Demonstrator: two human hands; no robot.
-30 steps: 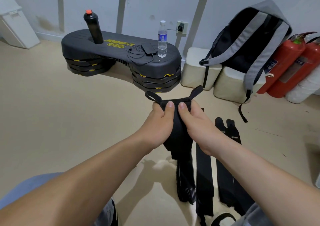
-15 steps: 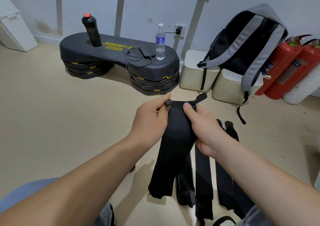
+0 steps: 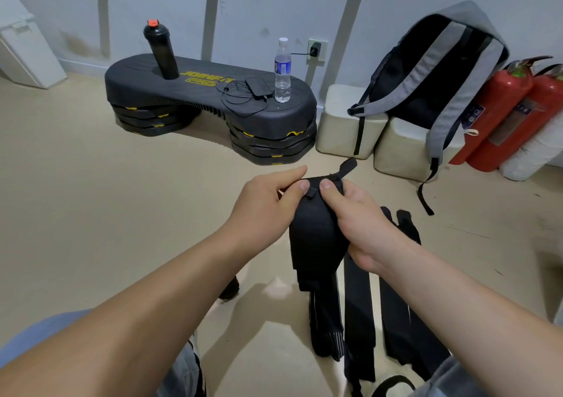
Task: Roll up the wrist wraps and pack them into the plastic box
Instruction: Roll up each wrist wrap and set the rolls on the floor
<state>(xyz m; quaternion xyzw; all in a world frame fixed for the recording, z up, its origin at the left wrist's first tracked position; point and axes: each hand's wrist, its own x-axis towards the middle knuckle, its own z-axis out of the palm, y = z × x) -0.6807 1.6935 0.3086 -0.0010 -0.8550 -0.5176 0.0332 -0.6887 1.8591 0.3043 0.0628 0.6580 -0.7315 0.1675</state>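
Note:
A black wrist wrap hangs in the air in front of me, folded over at its top end, with its thumb loop sticking up to the right. My left hand pinches the top edge from the left. My right hand grips the same end from the right, thumb on top. The wrap's loose tail hangs down to about knee height. Several other black wraps lie flat on the floor below my right forearm. No plastic box is in view.
A black step platform stands ahead with a black shaker bottle, a water bottle and a corded device. To the right are two cream blocks, a grey-black backpack and red fire extinguishers. A white bin stands far left.
The hanging tail of the wrap has shortened as both hands work the top end; the left thumb has moved onto the folded edge. The view has shifted slightly.

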